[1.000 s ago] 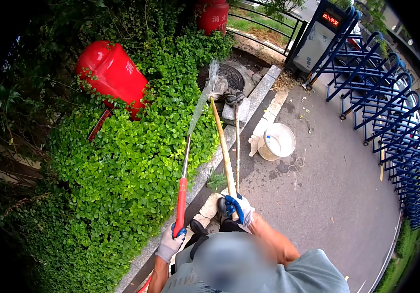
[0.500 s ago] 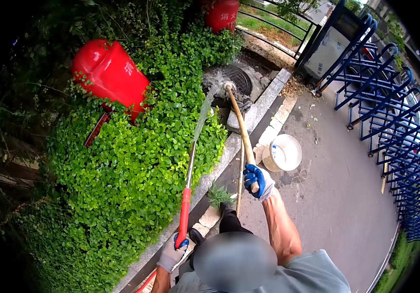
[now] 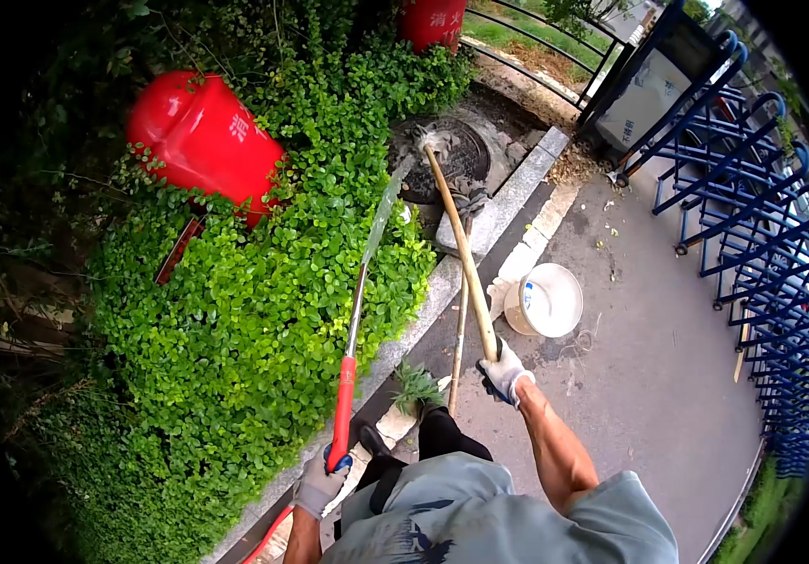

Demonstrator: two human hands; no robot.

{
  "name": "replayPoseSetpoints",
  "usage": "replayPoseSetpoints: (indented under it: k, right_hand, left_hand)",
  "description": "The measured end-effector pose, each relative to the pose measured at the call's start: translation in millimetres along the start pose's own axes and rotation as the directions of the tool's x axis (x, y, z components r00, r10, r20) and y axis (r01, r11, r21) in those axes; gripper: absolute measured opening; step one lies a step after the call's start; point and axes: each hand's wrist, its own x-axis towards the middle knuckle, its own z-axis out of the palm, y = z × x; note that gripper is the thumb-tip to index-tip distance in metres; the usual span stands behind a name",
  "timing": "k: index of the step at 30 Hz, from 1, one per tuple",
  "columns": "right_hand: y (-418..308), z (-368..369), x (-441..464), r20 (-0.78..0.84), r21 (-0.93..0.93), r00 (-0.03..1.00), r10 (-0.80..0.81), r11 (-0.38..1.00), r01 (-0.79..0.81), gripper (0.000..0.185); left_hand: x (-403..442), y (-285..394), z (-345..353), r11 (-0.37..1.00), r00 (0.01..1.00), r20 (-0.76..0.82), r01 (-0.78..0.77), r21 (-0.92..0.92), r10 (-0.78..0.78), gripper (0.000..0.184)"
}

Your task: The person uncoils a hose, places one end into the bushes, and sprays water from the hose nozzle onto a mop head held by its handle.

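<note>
My left hand [image 3: 320,484], in a grey and blue work glove, is closed round the red grip of a spray wand [image 3: 345,395]. A stream of water [image 3: 384,214] shoots from its metal tube onto a round manhole cover [image 3: 468,155]. My right hand [image 3: 506,372], gloved alike, grips a mop [image 3: 461,244] near the end of its wooden handle. The mop's wet head [image 3: 436,141] rests on the cover, where the water splashes. A second mop [image 3: 455,367] lies under the first handle, its grey strands by the stone curb.
A white bucket [image 3: 551,299] stands on the pavement right of the mop. Leafy hedge [image 3: 263,329] fills the left, with a red hydrant cover [image 3: 202,141] in it. A stone curb [image 3: 414,329] edges the hedge. A blue folding gate [image 3: 743,226] runs along the right.
My right hand has moved slightly down and turned, now showing the back of its glove. The mop handle has shifted with it, and its head sits a little higher. The water stream continues.
</note>
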Motion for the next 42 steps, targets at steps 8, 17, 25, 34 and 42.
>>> replayPoseSetpoints:
  k: [8, 17, 25, 34, 42]
  right_hand:
    - [-46, -11, -39, 0.283, 0.605, 0.95, 0.13, 0.745, -0.282, 0.02]
    - [-108, 22, 190, 0.393, 0.633, 0.904, -0.168, 0.763, -0.133, 0.026]
    - [24, 11, -102, 0.313, 0.681, 0.94, 0.137, 0.658, -0.322, 0.057]
    - [-101, 0, 105, 0.666, 0.726, 0.691, -0.28, 0.032, -0.687, 0.024]
    - [-88, 19, 95, 0.373, 0.857, 0.92, -0.12, 0.424, -0.292, 0.012]
  left_hand:
    - [21, -16, 2, 0.993, 0.996, 0.079, 0.041, -0.115, -0.032, 0.043]
    - [18, 16, 0, 0.998, 0.999, 0.025, -0.046, -0.046, 0.048, 0.035]
    - [21, -13, -4, 0.992, 0.995, 0.045, -0.084, -0.095, 0.089, 0.034]
    - [37, -3, -1, 0.989, 0.995, 0.045, 0.098, -0.114, -0.094, 0.038]
    - [34, -8, -1, 0.998, 1.0, 0.021, -0.015, -0.054, 0.017, 0.033]
